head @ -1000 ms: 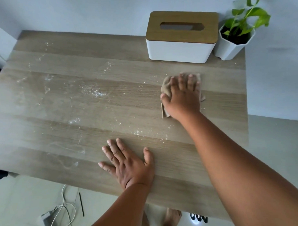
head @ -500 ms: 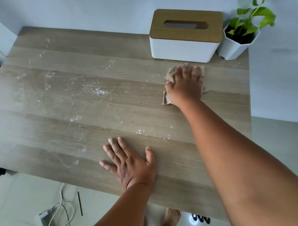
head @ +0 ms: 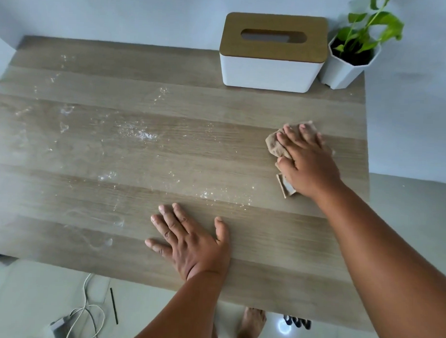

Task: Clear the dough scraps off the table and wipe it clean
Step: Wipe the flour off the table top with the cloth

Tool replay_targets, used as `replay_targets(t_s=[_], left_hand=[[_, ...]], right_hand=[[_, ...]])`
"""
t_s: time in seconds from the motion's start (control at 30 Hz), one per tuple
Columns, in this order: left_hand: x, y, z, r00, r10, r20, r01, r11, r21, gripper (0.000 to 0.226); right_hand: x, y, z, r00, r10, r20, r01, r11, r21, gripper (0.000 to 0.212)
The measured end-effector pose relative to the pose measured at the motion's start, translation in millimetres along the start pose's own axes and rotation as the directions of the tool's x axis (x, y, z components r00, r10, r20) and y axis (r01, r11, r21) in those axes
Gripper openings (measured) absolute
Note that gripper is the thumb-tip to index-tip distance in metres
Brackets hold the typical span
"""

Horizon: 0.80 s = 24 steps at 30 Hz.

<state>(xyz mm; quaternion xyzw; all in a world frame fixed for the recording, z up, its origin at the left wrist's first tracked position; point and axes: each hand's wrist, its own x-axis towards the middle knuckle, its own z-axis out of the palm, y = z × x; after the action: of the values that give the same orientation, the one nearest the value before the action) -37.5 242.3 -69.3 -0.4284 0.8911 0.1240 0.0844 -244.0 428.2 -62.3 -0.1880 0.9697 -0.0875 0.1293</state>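
My right hand (head: 309, 163) presses a crumpled beige cloth (head: 276, 145) flat onto the wooden table (head: 88, 240), near its right edge. The fingers lie straight over the cloth, and a corner of the cloth sticks out below the palm. My left hand (head: 191, 243) lies flat on the table near the front edge, fingers spread. White flour specks and smears (head: 139, 134) cover the left and middle of the table, with another patch (head: 216, 194) just beyond my left hand.
A white tissue box with a wooden lid (head: 271, 54) stands at the back right, next to a white pot with a green plant (head: 352, 59). A wall runs behind the table. On the floor below lie a white cable (head: 85, 308) and a bare foot (head: 252, 324).
My right hand has pulled the cloth back from just in front of the tissue box toward me and to the right. The left hand has stayed in place.
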Motion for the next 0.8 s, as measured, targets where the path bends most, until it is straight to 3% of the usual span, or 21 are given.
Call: replay_targets(t_s=[0.13, 0.27, 0.37, 0.43, 0.5, 0.63, 0.7, 0.8], left_hand=[[-2, 0, -1, 1.0, 0.0, 0.003, 0.0, 1.0, 0.001, 0.103], [0, 0, -1, 1.0, -0.003, 0.0, 0.003, 1.0, -0.005, 0.096], [-1, -1, 1, 1.0, -0.002, -0.003, 0.002, 1.0, -0.029, 0.091], [-1, -1, 2, 1.0, -0.006, -0.011, 0.005, 0.999, -0.032, 0.09], [-1, -1, 3, 1.0, -0.005, -0.013, 0.004, 1.0, -0.028, 0.09], [0, -3, 5, 1.0, -0.005, -0.018, 0.005, 0.999, -0.037, 0.089], [0, -2, 5, 1.0, -0.004, -0.025, 0.004, 0.999, -0.036, 0.088], [-1, -1, 4, 1.0, -0.005, -0.022, 0.004, 0.999, -0.052, 0.087]], right_hand=[[8, -53, 10, 0.991, 0.131, -0.036, -0.129, 0.991, 0.033, 0.063], [-46, -87, 35, 0.992, -0.122, -0.021, 0.12, 0.99, -0.078, 0.065], [-103, -61, 47, 0.97, -0.244, -0.011, 0.241, 0.963, -0.122, 0.067], [-126, -20, 45, 0.982, -0.188, -0.013, 0.184, 0.972, -0.145, 0.067], [-124, 4, 37, 0.999, -0.034, -0.017, 0.032, 0.989, -0.146, 0.067], [-79, -40, 33, 0.96, 0.262, -0.096, -0.27, 0.959, -0.084, 0.07], [-65, -74, 36, 0.97, 0.215, -0.11, -0.223, 0.973, -0.066, 0.069], [-79, -109, 50, 0.995, -0.05, -0.086, 0.042, 0.995, -0.093, 0.066]])
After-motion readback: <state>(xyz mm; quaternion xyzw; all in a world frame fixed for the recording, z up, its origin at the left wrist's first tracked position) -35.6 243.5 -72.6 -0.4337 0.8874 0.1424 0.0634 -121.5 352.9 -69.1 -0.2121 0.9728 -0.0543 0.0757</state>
